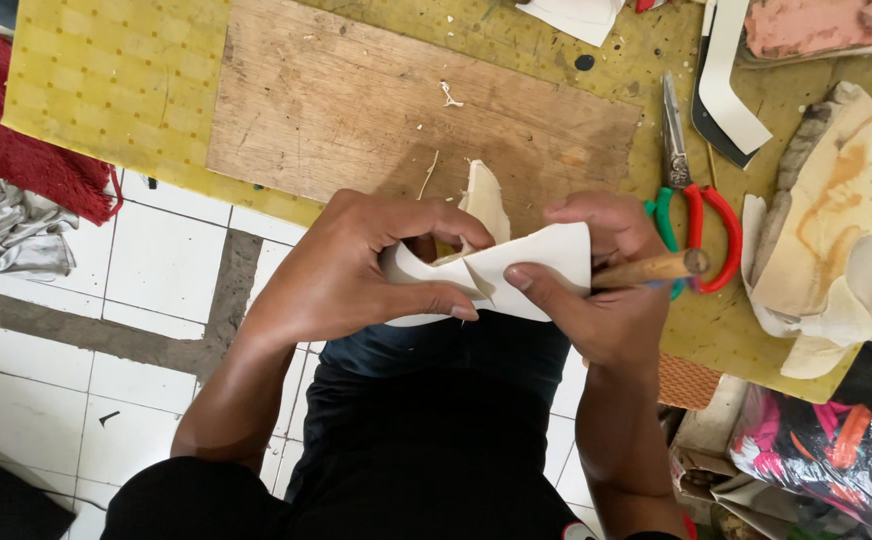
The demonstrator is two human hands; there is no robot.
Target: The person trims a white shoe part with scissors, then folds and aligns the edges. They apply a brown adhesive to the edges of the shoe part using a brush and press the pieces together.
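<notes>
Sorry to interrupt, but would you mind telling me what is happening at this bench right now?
A person holds a cream-coloured sheet piece in both hands above a wooden board on a yellow-covered table. The left hand grips and bends the piece; the right hand pinches its edge while also holding a wooden-handled tool. Scissors with red and green handles lie on the table beside more cream offcuts.

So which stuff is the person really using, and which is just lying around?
In use:
left hand
right hand
cream sheet piece
wooden-handled tool

Lying about:
scissors
wooden board
red cloth
grey cloth
pile of cream scraps
</notes>
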